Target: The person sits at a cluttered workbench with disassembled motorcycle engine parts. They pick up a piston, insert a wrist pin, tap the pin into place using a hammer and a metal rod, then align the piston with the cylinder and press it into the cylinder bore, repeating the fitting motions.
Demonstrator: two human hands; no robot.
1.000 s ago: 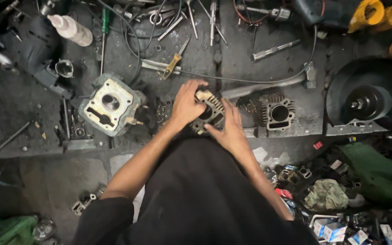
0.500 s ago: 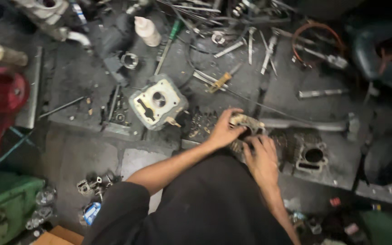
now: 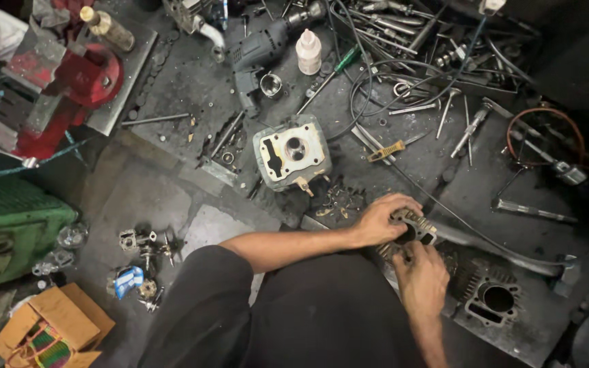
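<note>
A small finned metal engine cylinder (image 3: 418, 226) rests at the near edge of the dark, greasy workbench (image 3: 192, 75). My left hand (image 3: 380, 218) grips its top and left side. Below it, my right hand (image 3: 420, 278) presses against its lower side, fingers curled on the fins. A pale cylinder head (image 3: 292, 152) lies up and to the left of my hands. A second finned cylinder block (image 3: 491, 297) sits to the right of my right hand.
Screwdrivers, spanners and black cables clutter the back of the bench with a grey power drill (image 3: 257, 54) and a white bottle (image 3: 309, 52). A red vise (image 3: 76, 88) stands far left. On the floor are a green crate (image 3: 8, 228), a cardboard box (image 3: 52, 330) and small parts (image 3: 146, 245).
The view has swung left and down, bringing the red vise, green crate and floor into sight. Both hands have stayed on the small finned cylinder.
</note>
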